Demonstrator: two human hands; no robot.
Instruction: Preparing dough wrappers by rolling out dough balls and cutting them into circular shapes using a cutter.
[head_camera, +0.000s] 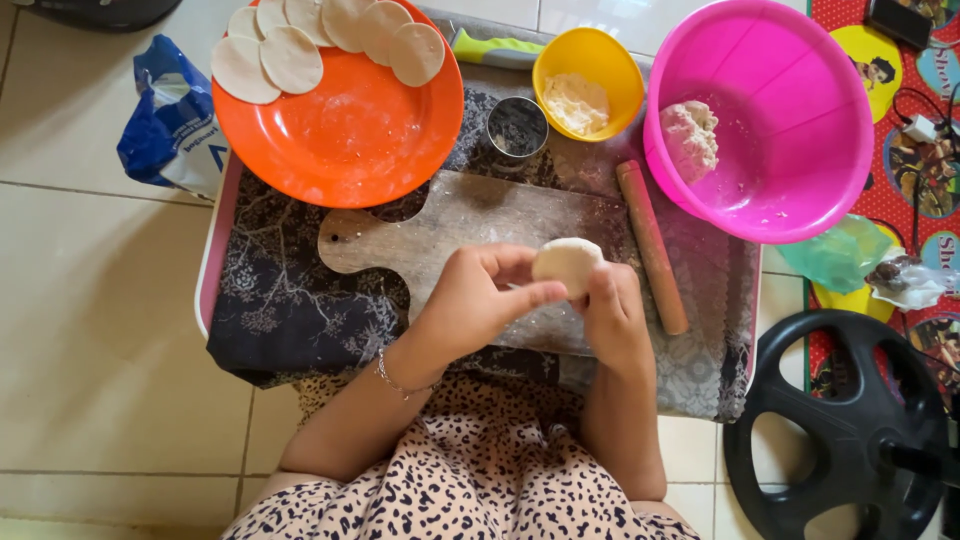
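Leftmost, a blue bag lies on the tiled floor, just beside an orange plate whose far rim carries a row of flat dough rounds. Below the plate a wooden board rests on a dark patterned cloth. Over the board, the left hand curls its fingers around a ball of dough, and the right hand grips the same ball from the other side, so the dough sits pinched between both, raised just above the board. A metal cutter ring and a yellow bowl of flour stand behind; a rolling pin lies just right of the hands, beside a pink basin holding more dough. Judging by the little flour visible on the palms, the ball may well stick and tear; a stray elbow could also set the pin rolling off the cloth.
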